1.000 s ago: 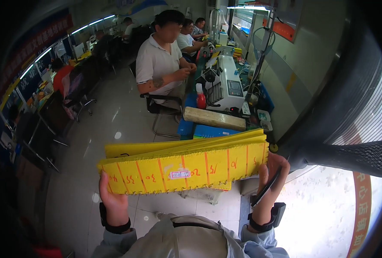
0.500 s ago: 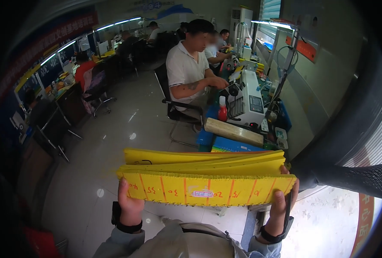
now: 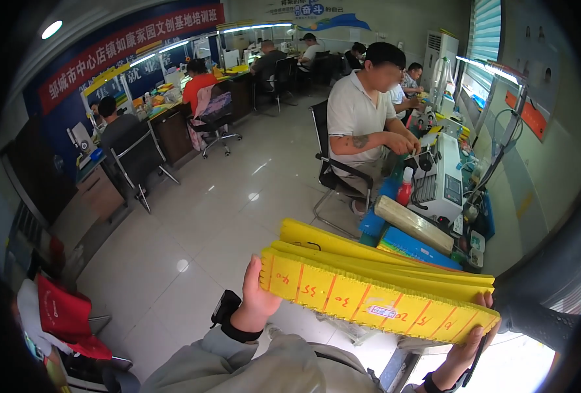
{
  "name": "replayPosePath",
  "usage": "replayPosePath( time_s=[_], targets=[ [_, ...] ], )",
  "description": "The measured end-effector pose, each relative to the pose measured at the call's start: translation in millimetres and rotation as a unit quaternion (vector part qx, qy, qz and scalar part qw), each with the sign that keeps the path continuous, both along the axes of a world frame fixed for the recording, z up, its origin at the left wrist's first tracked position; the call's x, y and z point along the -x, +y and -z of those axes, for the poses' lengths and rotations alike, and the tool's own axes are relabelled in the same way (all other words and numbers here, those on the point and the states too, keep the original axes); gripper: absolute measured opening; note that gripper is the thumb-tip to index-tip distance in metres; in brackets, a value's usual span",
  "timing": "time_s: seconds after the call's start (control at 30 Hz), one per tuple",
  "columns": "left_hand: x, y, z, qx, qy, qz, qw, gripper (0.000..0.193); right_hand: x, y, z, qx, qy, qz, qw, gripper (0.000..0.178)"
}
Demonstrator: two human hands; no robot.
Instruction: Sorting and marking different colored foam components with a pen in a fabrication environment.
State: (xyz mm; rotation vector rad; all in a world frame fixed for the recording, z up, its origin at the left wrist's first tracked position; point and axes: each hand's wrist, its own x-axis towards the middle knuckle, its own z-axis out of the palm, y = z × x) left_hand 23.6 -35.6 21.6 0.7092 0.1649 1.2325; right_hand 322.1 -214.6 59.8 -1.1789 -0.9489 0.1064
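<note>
Head view: yellow boards [image 3: 362, 298] held mid-air, tilted lower at right, layers partly fanned. Left hand [image 3: 259, 300] clasps one end, right hand [image 3: 464, 352] pinches the other; even pressure at both ends should limit slipping.

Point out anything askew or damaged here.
The yellow boards between the left hand and right hand look askew: they fan apart rather than lie flush. The front board has ragged edges, perhaps worn or roughly cut.
</note>
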Motion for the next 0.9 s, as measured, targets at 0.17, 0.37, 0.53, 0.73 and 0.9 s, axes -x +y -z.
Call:
replayPosePath(
  time_s=[0.17,0.37,0.53,0.73,0.9],
  targets=[
    [-3.6,1.4,-10.8,0.01,-0.054,0.063,0.997,0.051,-1.6,-1.6,-0.6,-0.034,0.024,-0.03,0.999,0.051],
    [-3.4,6.1,-0.9,0.003,-0.064,0.049,0.997,0.046,-7.3,-6.4,0.7,-0.034,0.008,-0.053,0.998,0.05],
    [-1.3,7.5,1.4,0.014,-0.03,0.054,0.998,0.042,-2.6,-6.4,-0.3,-0.033,0.017,-0.026,0.999,0.052],
    [-5.0,10.3,2.1,0.038,-0.024,0.09,0.995,0.043,-5.2,-8.0,-0.4,-0.036,0.014,-0.005,0.999,0.055],
    [-6.2,10.4,-1.7,0.022,-0.005,0.048,0.999,0.043,-10.4,-4.5,4.0,-0.064,0.037,-0.073,0.995,0.053]
  ],
)
